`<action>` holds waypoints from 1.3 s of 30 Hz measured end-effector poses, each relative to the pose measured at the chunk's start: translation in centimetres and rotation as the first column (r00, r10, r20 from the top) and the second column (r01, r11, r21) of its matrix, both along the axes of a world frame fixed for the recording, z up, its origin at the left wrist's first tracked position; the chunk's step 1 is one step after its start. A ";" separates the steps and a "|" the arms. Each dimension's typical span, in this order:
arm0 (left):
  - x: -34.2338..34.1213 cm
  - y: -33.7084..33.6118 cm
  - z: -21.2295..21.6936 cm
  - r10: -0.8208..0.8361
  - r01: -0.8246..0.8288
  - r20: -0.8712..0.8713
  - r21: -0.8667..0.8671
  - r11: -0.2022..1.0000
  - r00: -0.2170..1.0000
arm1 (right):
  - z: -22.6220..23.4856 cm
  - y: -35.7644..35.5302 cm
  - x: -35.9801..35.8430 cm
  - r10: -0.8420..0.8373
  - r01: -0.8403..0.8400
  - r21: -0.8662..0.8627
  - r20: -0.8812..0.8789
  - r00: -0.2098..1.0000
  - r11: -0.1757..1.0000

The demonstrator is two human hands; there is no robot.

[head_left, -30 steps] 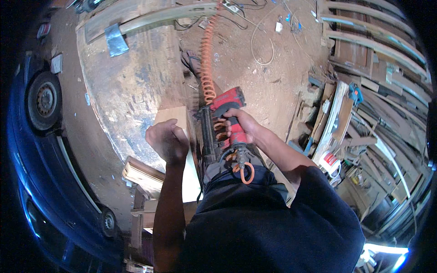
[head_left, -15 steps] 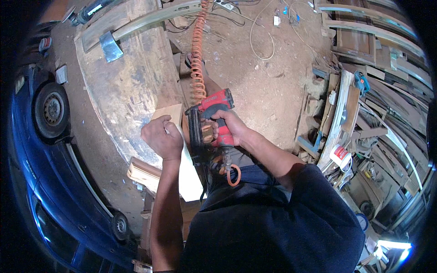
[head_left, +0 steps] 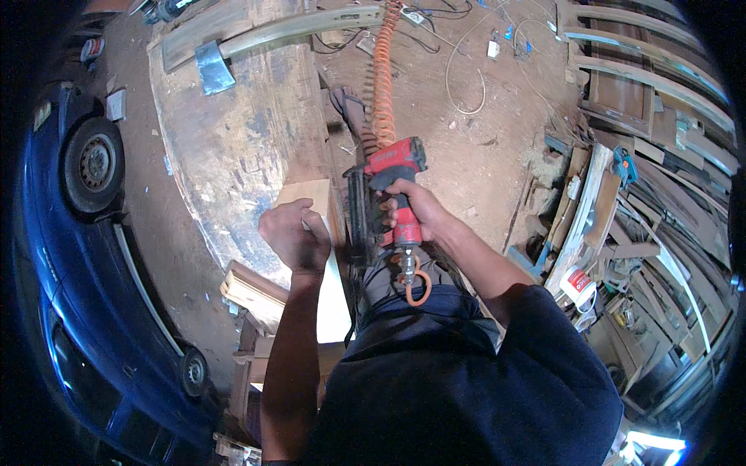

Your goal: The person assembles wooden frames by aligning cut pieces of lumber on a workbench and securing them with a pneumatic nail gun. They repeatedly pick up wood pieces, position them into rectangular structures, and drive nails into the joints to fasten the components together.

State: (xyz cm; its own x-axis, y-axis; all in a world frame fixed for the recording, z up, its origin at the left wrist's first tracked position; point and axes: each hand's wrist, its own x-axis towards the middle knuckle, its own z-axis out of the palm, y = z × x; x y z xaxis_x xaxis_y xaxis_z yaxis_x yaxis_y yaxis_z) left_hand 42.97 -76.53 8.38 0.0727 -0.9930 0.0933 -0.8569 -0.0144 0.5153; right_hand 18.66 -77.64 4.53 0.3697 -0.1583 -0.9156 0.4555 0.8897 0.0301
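Observation:
My right hand (head_left: pixel 423 208) is wrapped round the grip of a red and black air nail gun (head_left: pixel 398 159), its dark magazine on the left side. A metal coupling at the base of the grip joins an orange coiled air hose (head_left: pixel 383 85), which stretches away to the far side. My left hand (head_left: pixel 295 233) is closed with curled fingers above a pale wooden piece (head_left: pixel 309 191) on the workbench, left of the nail gun. Whether anything is in those fingers is hidden. The nail gun is held off the wood, in front of my lap.
The worn wooden bench (head_left: pixel 233 147) carries an axe (head_left: pixel 214 68). Lengths of light wood (head_left: pixel 250 289) lie by my left forearm. A blue car (head_left: pixel 101 287) stands at left. Scrap timber (head_left: pixel 668 233) and a white and red bucket (head_left: pixel 579 286) are at right. Cables lie on the far floor.
The view has shifted, so the scene sits farther right and slightly lower. The nail gun stays in my right hand, turned slightly more upright. My left thumb has moved a little away from the curled fingers.

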 end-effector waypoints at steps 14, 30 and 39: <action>0.2 0.5 -0.9 0.042 -0.047 0.121 0.034 0.998 0.992 | 1.9 -17.3 3.5 0.792 -0.746 -0.428 -0.102 0.602 0.511; 0.3 0.2 -0.2 0.135 -0.133 -0.011 0.119 0.984 0.991 | -2.2 -21.4 11.8 0.936 -0.898 -0.276 0.019 0.352 0.344; 0.4 0.3 -0.4 0.113 -0.113 0.008 0.120 0.986 0.994 | -2.2 -21.7 11.8 0.936 -0.889 -0.296 0.055 0.348 0.348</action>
